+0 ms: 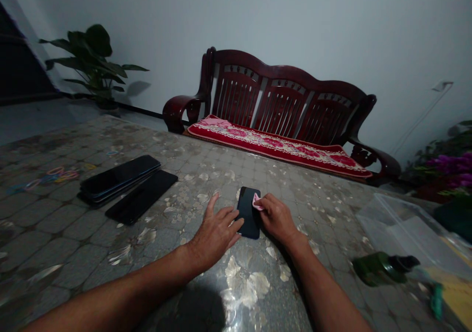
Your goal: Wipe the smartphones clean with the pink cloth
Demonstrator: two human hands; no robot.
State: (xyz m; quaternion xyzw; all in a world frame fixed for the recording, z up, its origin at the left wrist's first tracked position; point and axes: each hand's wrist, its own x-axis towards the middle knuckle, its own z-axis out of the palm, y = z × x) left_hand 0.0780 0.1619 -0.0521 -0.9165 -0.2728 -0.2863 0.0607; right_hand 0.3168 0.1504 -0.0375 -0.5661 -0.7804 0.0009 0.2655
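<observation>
A dark smartphone (248,219) lies flat on the patterned table in front of me, its screen facing up. My left hand (219,226) rests at the phone's left edge, fingers spread, with some fingertips on its lower left side. Pinched in the fingers of my right hand (276,216) is a small pink cloth (257,202), which touches the upper right part of the screen. Part of the cloth is hidden by my fingers.
To the left lie a stack of phones (120,177), another dark phone (142,197) against it and several coloured rubber bands (59,175). At right are a green spray bottle (381,268) on its side and a clear plastic box (383,214). A wooden bench (283,76) stands beyond the table.
</observation>
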